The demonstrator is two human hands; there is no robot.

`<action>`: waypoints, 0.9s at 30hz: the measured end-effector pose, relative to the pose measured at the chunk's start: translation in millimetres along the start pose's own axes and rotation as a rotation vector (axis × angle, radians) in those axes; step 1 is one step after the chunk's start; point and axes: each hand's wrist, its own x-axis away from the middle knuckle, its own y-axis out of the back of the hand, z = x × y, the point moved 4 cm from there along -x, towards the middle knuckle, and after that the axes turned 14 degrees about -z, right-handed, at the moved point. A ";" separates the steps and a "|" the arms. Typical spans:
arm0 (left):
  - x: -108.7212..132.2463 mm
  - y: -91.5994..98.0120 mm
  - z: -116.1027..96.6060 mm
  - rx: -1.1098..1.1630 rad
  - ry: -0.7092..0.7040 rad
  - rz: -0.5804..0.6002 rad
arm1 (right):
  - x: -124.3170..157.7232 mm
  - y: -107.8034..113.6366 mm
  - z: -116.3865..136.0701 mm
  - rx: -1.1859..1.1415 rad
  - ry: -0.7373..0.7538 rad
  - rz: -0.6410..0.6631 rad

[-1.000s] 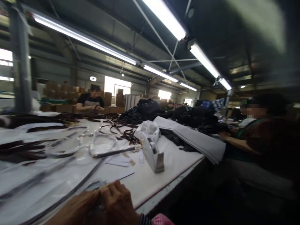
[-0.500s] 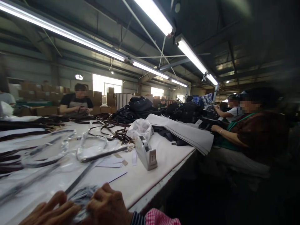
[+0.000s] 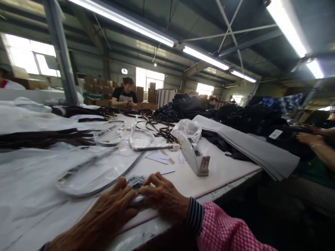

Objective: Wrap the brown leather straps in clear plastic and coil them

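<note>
At the table's front edge, my left hand [image 3: 115, 202] and my right hand [image 3: 163, 195] are close together with fingers bent. Both grip a strap bunched in crumpled clear plastic [image 3: 136, 182], partly hidden by the fingers. Just beyond my left hand lies a dark strap in clear plastic [image 3: 89, 190], curved into a wide loop. Two more plastic-wrapped straps, one looped [image 3: 110, 134] and one with a metal buckle [image 3: 146, 148], rest farther back. Slips of white card [image 3: 158, 157] lie past my right hand.
A tape dispenser [image 3: 200, 162] stands right of the cards, near a clear plastic bag [image 3: 187, 128]. Long grey sheets [image 3: 248, 141] overhang the table edge. Dark straps [image 3: 52, 137] lie at left; black bags [image 3: 188, 104] are piled behind. A co-worker's hands [image 3: 311, 139] are at right.
My view has swung left, so the table and its things appear farther right. Both hands remain at the bunched plastic, and more of the looped strap shows.
</note>
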 end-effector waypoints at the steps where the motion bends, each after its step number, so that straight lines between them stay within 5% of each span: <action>1: -3.6 2.1 -3.1 -0.030 -0.025 0.070 | -0.5 0.5 -1.1 -0.023 -0.003 0.007; 4: -14.1 9.6 -11.6 -0.060 -0.085 0.179 | -1.0 1.6 -1.7 -0.082 -0.034 0.012; 17: -9.9 8.9 -24.4 -0.058 -0.037 0.033 | 2.7 1.1 -0.3 -0.092 -0.047 -0.015; 27: -13.3 16.8 -25.4 -0.055 0.099 0.082 | 1.4 4.4 8.9 -0.034 -0.029 0.000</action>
